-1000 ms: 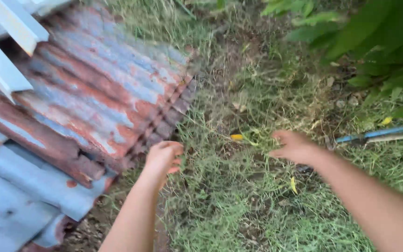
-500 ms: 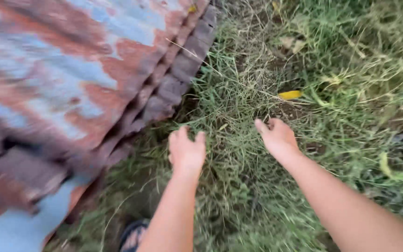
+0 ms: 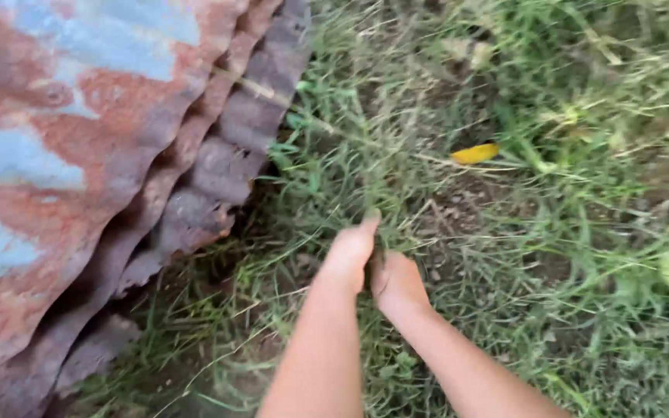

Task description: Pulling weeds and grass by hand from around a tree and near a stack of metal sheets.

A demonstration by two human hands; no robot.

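1. Grass tuft (image 3: 365, 166), a clump of thin green and straw-coloured blades, stands up from the ground just above the two hands, near the middle of the view.
2. The left hand (image 3: 348, 254) is curled shut around the base of the grass tuft, with its thumb pointing up along the blades.
3. The right hand (image 3: 396, 284) sits pressed against the left hand, knuckles up, fingers folded into the same clump; how tightly it holds is hidden by the blades.
4. Both bare forearms come in from the bottom edge and meet at the clump.
5. A rusty corrugated metal sheet (image 3: 79, 155), red-brown with patches of pale blue paint, lies slanted across the left side, its wavy edge just beside the grass and near the left hand.
6. A small yellow fallen leaf (image 3: 474, 153) lies on the patchy lawn of grass and bare soil (image 3: 582, 271), up and to the right, well apart from the hands.
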